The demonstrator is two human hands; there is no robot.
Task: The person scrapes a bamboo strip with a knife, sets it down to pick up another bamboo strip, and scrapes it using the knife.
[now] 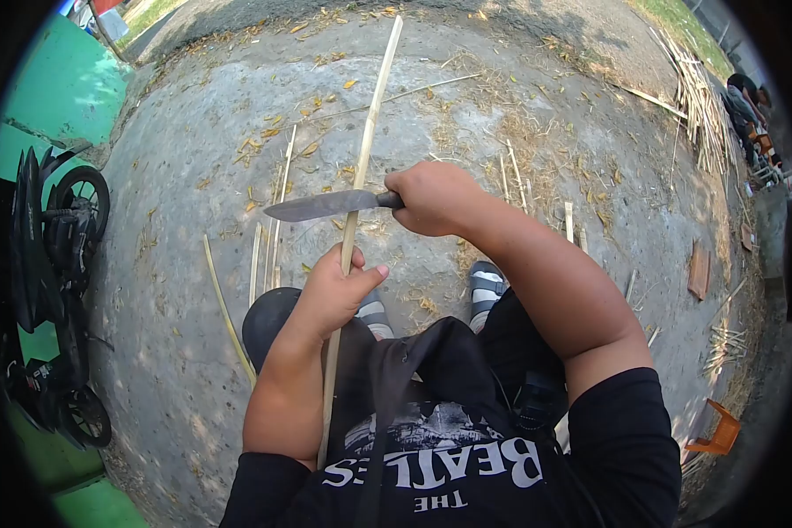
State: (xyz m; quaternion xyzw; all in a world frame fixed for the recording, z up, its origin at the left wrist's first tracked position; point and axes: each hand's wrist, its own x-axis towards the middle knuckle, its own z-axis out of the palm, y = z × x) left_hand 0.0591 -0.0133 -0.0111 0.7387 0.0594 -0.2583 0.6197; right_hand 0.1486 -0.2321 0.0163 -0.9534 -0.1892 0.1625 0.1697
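My left hand (336, 295) is closed around a long, pale bamboo strip (376, 110). The strip runs from beside my body up and away over the ground, leaning slightly right at its far end. In my right hand (436, 199) is the dark handle of a knife (321, 206). Its broad grey blade points left and lies across the strip, a short way above my left hand. Whether the edge has cut into the strip I cannot tell. My fingers hide most of the handle.
Several thin bamboo strips (284, 189) lie on the concrete around my feet. A large pile of strips (702, 110) is at the far right, near another person (744, 101). A motorcycle (57, 290) stands at left by a green wall (66, 84). An orange plastic object (720, 429) sits at lower right.
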